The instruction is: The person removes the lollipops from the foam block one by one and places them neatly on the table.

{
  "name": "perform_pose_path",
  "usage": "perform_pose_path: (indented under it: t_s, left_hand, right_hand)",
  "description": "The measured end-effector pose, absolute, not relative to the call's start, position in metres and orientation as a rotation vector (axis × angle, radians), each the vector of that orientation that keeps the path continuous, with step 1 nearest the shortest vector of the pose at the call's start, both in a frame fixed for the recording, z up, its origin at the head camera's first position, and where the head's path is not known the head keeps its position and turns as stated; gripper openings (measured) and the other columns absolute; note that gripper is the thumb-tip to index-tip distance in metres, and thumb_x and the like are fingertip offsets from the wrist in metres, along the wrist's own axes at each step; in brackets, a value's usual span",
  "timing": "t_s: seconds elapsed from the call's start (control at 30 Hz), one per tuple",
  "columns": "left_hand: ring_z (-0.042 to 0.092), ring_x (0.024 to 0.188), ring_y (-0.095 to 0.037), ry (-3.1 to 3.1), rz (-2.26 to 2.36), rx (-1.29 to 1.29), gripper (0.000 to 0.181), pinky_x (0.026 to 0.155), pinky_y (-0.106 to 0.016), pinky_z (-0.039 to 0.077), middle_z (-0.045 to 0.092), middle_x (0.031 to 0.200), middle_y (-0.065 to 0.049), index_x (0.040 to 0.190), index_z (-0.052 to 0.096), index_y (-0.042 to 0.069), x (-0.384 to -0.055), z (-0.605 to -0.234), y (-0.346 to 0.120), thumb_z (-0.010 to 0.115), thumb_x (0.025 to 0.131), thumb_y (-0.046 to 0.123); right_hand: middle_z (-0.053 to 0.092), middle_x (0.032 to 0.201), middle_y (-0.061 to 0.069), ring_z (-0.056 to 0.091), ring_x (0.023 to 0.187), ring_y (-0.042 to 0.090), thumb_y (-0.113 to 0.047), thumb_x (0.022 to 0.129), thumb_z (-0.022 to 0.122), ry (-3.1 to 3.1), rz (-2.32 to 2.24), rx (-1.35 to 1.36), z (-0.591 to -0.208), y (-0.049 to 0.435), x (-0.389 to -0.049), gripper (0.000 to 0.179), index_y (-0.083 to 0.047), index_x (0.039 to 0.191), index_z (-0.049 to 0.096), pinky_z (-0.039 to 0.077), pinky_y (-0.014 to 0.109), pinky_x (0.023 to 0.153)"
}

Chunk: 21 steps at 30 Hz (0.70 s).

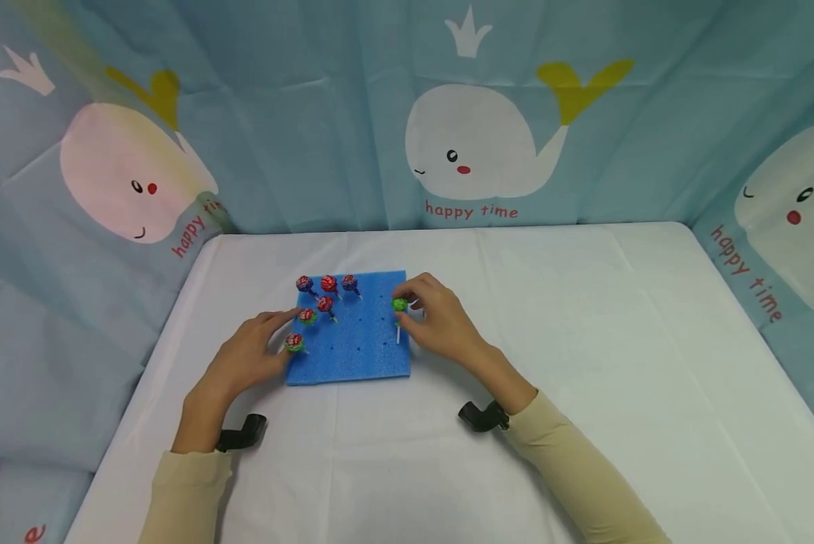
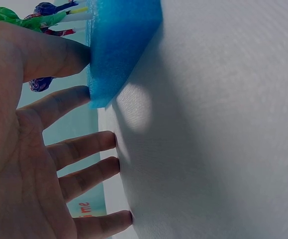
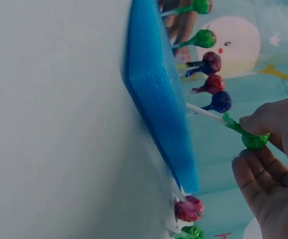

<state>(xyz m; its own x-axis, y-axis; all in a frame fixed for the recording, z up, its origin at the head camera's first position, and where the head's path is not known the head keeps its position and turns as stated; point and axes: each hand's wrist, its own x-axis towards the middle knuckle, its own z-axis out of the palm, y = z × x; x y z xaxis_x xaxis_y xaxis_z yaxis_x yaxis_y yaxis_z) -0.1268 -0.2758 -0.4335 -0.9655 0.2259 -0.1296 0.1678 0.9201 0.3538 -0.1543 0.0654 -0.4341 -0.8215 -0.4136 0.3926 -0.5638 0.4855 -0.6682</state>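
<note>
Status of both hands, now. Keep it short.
Left hand: open, thumb and index finger against the edge of the blue foam block.
Right hand: closed, pinching a green-wrapped lollipop near its head.

**Green among reds and blues**

From afar I see a bright-blue rectangular foam slab (image 1: 352, 363) on a white cloth tabletop (image 1: 583, 340). At its two o'clock: a green-wrapped ball-shaped lollipop (image 1: 399, 304). Near nine: round red-and-green lollipops (image 1: 294, 342). From ten to twelve: round red lollipops (image 1: 329, 283) and round dark-blue lollipops (image 1: 350, 282). Beyond, at twelve: a pale-blue fabric curtain (image 1: 298, 136) printed with white whales (image 1: 475, 147), yellow tails (image 1: 573, 94), red lettering (image 1: 471, 211).
</note>
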Motion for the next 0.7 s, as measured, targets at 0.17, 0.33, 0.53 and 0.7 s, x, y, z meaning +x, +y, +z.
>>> perform_pose_path:
  t_s: [0.17,0.33,0.53,0.7]
  left_hand:
    - [0.044,0.146,-0.054,2.900,0.528,0.303,0.071,0.112,-0.079,0.040,0.049,0.158,-0.028,0.161,0.045,0.016,-0.127,-0.434,-0.277,0.065,0.094,0.022]
    - [0.044,0.147,-0.053,2.897,0.524,0.302,0.071,0.111,-0.079,0.041,0.049,0.159,-0.027,0.161,0.045,0.017,-0.127,-0.433,-0.278,0.065,0.093,0.022]
    - [0.045,0.146,-0.053,2.904,0.525,0.312,0.069,0.110,-0.078,0.043,0.050,0.158,-0.027,0.161,0.045,0.017,-0.127,-0.433,-0.277,0.063,0.095,0.022]
    - [0.046,0.145,-0.053,2.906,0.523,0.313,0.069,0.110,-0.078,0.043,0.050,0.157,-0.028,0.161,0.046,0.016,-0.125,-0.432,-0.276,0.064,0.095,0.022]
  right_hand:
    - [0.066,0.113,0.012,0.070,0.097,0.027,-0.004,0.094,0.076,-2.512,1.278,0.834,-0.434,0.073,-0.156,0.026,-0.003,0.118,0.069,0.064,0.039,0.088]
    - [0.065,0.113,0.012,0.072,0.098,0.026,-0.002,0.094,0.075,-2.498,1.283,0.834,-0.435,0.081,-0.157,0.025,-0.003,0.118,0.068,0.065,0.041,0.088]
    - [0.065,0.113,0.013,0.073,0.095,0.026,0.000,0.093,0.074,-2.475,1.300,0.827,-0.438,0.091,-0.159,0.025,-0.002,0.118,0.068,0.065,0.041,0.085]
    - [0.068,0.114,0.013,0.073,0.098,0.025,-0.001,0.093,0.077,-2.469,1.317,0.787,-0.437,0.101,-0.163,0.026,-0.002,0.117,0.070,0.066,0.041,0.084]
